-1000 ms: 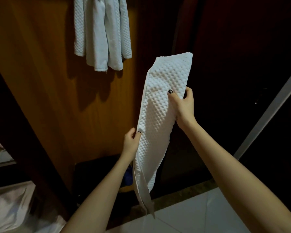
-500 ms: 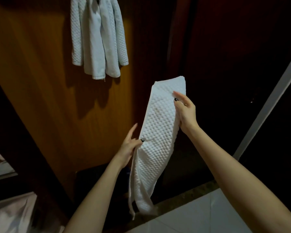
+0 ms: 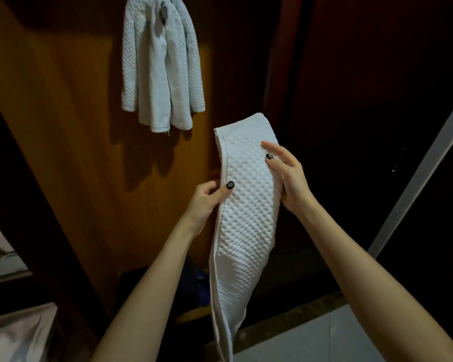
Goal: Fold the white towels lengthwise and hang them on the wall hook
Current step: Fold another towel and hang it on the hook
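Observation:
A white waffle-textured towel (image 3: 243, 231), folded into a long narrow strip, hangs upright between my hands in the middle of the view. My left hand (image 3: 209, 199) pinches its left edge, thumb on the front. My right hand (image 3: 288, 176) holds the right edge near the top, with its fingers fairly straight across the front of the cloth. Up on the wooden wall, several white towels (image 3: 162, 71) hang from a metal hook (image 3: 163, 13), above and left of the held towel.
The orange-brown wood panel (image 3: 76, 152) fills the left. Dark wood doors (image 3: 351, 100) stand to the right, with a pale diagonal frame strip (image 3: 419, 168). White floor tiles (image 3: 311, 338) lie below, and white fabric (image 3: 16, 333) sits at bottom left.
The view has tilted up, bringing the hook into sight. The towel's top has come down. My right hand has loosened from a grip to flatter fingers, and my left hand now pinches the edge.

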### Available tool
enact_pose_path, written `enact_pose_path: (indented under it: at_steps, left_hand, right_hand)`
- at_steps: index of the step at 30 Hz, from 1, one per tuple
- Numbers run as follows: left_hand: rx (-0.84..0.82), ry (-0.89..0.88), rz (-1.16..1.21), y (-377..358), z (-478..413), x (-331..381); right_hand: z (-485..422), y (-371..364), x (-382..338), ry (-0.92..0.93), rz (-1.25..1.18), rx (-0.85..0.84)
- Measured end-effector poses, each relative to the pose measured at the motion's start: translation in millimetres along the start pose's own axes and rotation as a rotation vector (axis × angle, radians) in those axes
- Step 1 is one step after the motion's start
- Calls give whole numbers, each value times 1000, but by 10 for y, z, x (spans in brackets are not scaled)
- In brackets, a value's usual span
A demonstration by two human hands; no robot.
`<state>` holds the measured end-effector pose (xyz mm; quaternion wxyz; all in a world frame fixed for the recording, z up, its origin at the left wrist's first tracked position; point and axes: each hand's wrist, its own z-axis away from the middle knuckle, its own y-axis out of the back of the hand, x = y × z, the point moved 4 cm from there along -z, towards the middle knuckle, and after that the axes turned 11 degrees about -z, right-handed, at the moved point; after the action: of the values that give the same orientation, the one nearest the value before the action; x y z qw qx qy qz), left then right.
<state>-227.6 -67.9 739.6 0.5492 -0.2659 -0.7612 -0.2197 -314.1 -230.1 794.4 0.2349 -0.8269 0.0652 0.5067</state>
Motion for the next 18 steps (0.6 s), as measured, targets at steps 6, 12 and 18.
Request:
enact_pose_path:
  at_steps: [6, 12, 18]
  left_hand:
    - [20, -28, 33, 48, 15, 167]
    - [188, -218, -130, 29, 30, 439]
    - [-33, -280, -125, -27, 95, 424]
  right_hand:
    - [-13, -36, -115, -8, 2, -26]
    - [-52, -26, -235, 13, -3, -20]
    - [-166, -67, -375, 12, -10, 34]
